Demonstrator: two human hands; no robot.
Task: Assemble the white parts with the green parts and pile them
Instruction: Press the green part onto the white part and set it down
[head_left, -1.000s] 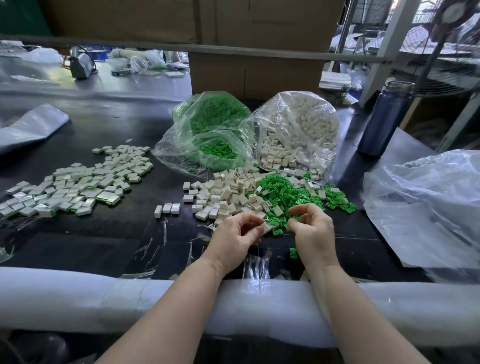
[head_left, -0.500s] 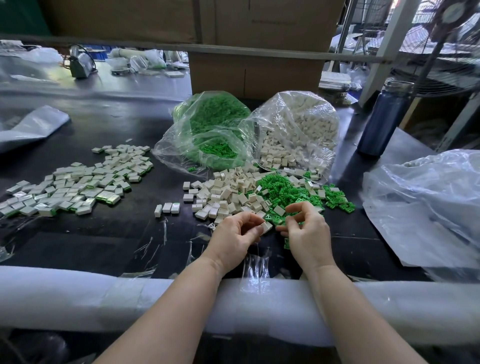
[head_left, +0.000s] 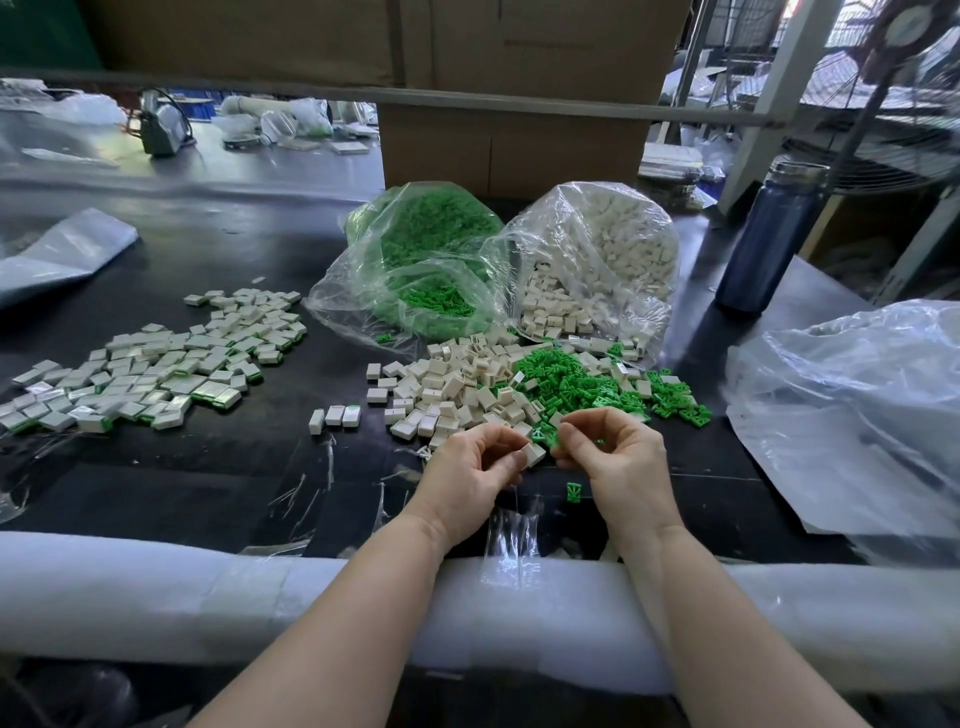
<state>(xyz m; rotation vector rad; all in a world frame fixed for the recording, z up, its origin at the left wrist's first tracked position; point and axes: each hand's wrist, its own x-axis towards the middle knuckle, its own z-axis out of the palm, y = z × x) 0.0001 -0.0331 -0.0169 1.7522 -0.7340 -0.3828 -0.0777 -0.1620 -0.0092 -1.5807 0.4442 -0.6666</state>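
Near the black table's (head_left: 171, 483) front edge, the left hand (head_left: 470, 475) pinches a small white plastic block (head_left: 535, 454) — the right hand (head_left: 618, 457) has brought a little green plastic clip (head_left: 551, 440) beside it, ready to join.

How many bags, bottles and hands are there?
Bags with parts inside: 2, the green-parts bag and the white-parts bag
Blue bottles: 1
Hands: 2, the left hand and the right hand
Total: 5
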